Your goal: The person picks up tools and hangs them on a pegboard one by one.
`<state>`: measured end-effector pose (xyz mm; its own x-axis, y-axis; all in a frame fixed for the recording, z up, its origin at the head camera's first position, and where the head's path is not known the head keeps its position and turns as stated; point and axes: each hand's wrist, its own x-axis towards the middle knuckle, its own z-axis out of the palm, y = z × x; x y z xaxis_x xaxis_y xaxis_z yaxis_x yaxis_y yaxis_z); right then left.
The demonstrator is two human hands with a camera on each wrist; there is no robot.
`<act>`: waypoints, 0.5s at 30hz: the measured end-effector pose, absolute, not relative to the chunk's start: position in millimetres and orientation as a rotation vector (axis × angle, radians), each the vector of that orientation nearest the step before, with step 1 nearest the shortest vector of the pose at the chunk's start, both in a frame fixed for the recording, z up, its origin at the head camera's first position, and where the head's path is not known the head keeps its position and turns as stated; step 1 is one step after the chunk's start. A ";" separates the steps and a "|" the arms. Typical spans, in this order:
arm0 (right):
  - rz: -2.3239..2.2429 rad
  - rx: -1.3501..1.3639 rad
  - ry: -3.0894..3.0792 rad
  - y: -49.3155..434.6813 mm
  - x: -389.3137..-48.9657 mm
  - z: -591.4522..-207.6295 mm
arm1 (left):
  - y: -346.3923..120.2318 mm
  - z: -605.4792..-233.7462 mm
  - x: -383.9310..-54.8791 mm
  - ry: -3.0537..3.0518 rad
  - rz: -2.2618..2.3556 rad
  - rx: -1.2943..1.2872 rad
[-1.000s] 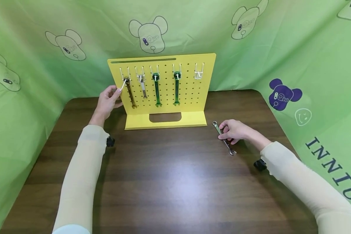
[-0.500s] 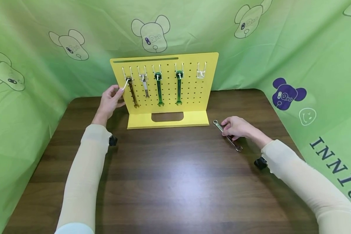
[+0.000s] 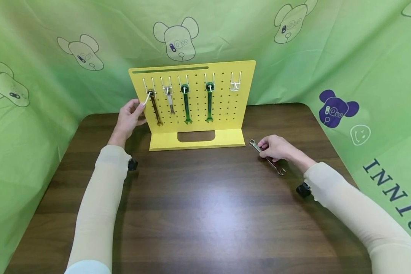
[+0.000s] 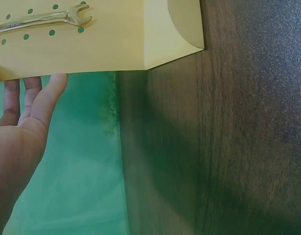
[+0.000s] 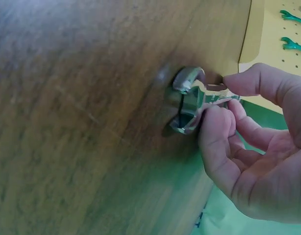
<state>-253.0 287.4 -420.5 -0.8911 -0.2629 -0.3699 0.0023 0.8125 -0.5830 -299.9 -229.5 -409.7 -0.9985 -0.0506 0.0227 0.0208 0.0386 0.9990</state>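
Note:
A yellow pegboard [image 3: 226, 114] stands upright at the back of the table. My left hand [image 3: 128, 118] grips its left edge, thumb at the front and fingers reaching behind. Just beside that thumb hangs a brownish, gold-tinted wrench [image 3: 155, 110] on a white hook. My right hand [image 3: 275, 148] pinches a silver combination wrench [image 3: 273, 166] by the shaft, right of the board's base. The ring end points toward the board, the open end toward the right front. In the right wrist view, thumb and fingers close round the shaft, with the open-ended head [image 5: 189, 100] showing.
More wrenches hang on the board: a small silver one [image 3: 170, 102] and two green ones, a left one [image 3: 186, 106] and a right one [image 3: 209, 104]. A white double hook [image 3: 235, 85] at the right bears nothing. Green printed curtains [image 3: 219, 45] surround the wooden table [image 3: 191, 213].
The silver wrench has turned in my right fingers, its open end swinging rightward and a little away from me. My left hand keeps its grip on the board. The head view has shifted slightly.

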 end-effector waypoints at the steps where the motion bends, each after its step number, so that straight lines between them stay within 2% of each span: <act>1: -0.812 -0.196 2.568 287.3 -252.8 -421.1 | -229.2 -409.5 -299.8 -2.228 -2.143 0.032; 15: -0.636 -0.316 2.720 285.5 -253.2 -421.8 | -229.5 -409.6 -300.8 -2.235 -2.144 0.045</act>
